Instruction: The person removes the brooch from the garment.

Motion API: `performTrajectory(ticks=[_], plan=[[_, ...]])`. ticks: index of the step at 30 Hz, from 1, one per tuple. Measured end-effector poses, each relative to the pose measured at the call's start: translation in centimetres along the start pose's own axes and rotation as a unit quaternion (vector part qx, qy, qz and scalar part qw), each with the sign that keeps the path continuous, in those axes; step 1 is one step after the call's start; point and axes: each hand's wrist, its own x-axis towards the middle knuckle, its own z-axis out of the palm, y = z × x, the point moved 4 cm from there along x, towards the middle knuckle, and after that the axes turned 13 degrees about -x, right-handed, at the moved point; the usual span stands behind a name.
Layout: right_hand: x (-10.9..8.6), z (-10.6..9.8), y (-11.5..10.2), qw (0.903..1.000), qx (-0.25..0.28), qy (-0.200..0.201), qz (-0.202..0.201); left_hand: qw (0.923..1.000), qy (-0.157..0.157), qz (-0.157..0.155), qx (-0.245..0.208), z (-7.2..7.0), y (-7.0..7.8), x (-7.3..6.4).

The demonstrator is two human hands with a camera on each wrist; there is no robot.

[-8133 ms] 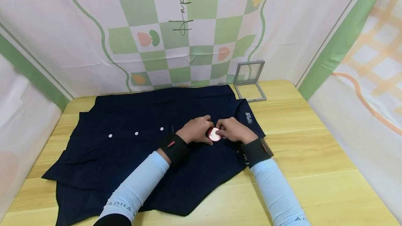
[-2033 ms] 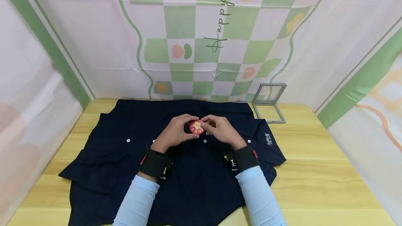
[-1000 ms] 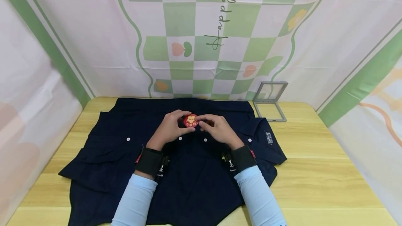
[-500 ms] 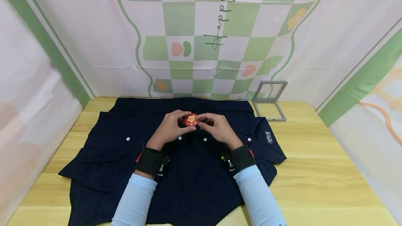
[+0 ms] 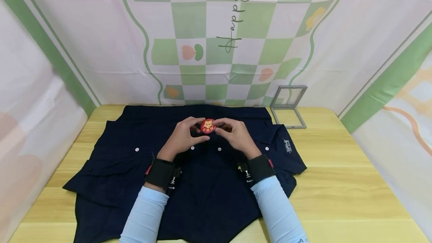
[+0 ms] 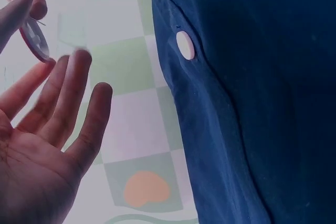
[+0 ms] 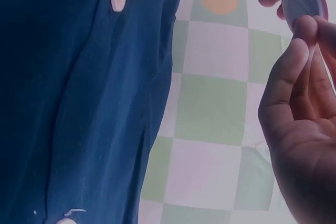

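A round red pin badge [image 5: 208, 126] with a yellow cartoon figure is held up over the dark navy shirt [image 5: 206, 198]. My right hand [image 5: 237, 136] pinches it at its right edge between thumb and fingers. The right wrist view shows its grey back [image 7: 300, 3] above the thumb and fingertips. My left hand [image 5: 182, 137] is at the badge's left side, fingers extended, a fingertip right at the rim in the left wrist view. Its thumb lies below the badge, apart from it in the head view. A thin pin [image 6: 40, 22] sticks out from the back.
The shirt lies spread across the wooden table [image 5: 347, 183], with white buttons [image 5: 192, 148] along its placket and the collar [image 5: 287, 149] to the right. A grey hinged frame [image 5: 288, 106] stands unfolded at the back right. A patterned curtain [image 5: 222, 29] rises behind.
From near the collar 8.1 s ago, both hands and the badge have come to the shirt's middle. In the last half second the badge shifted slightly right and my left thumb came off it.
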Motion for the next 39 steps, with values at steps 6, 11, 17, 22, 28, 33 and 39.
performTrajectory(ticks=[6,11,17,22,28,33,39], plan=[[-0.07,-0.44,0.48,0.9996,0.023,0.01,0.016,0.9991,0.038,0.017,0.007,-0.37,0.38,-0.2],[-0.1,-0.67,0.55,0.9989,0.039,0.014,0.022,0.9967,0.063,0.051,0.003,-0.49,0.63,-0.11],[-0.18,-0.76,0.2,0.999,0.041,0.015,0.008,0.995,0.068,0.073,-0.004,-0.37,0.66,-0.02],[-0.2,-0.85,-0.09,0.999,0.042,0.017,0.003,0.9935,0.071,0.089,0.0,-0.29,0.68,0.03],[-0.1,-0.71,-0.04,0.9989,0.043,0.019,0.001,0.9905,0.089,0.105,0.003,-0.3,0.63,0.08],[-0.02,-0.59,-0.01,0.9988,0.046,0.016,0.001,0.9907,0.082,0.108,-0.003,-0.15,0.54,0.22],[-0.04,-0.58,-0.15,0.999,0.043,0.015,0.0,0.9892,0.088,0.117,0.002,-0.17,0.62,0.17]])
